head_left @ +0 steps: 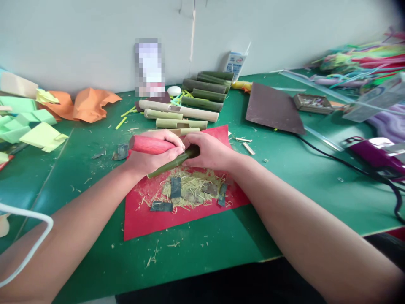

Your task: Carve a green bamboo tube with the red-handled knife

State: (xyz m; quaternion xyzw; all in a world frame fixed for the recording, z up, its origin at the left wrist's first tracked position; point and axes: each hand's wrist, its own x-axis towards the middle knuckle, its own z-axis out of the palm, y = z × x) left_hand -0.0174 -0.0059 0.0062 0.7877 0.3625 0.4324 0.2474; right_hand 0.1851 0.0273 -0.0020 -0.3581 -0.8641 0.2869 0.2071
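Note:
My left hand (152,158) is closed around a red-handled tool (148,144), its handle pointing left. My right hand (210,151) grips one end of a dark green bamboo stick (166,165) that slants down to the left under my left hand. Both hands meet above a red sheet (139,219) on the green table. Pale shavings (193,188) and a few dark bark scraps (175,187) lie on the sheet just below the hands. The tool's working end is hidden between the hands.
Cut bamboo tubes, pale (177,110) and dark green (205,90), are piled behind the hands. Crumpled orange paper (90,103) and green and yellow sheets (28,126) lie left. A dark board (274,109), a black cable (348,166) and a purple device (376,154) lie right.

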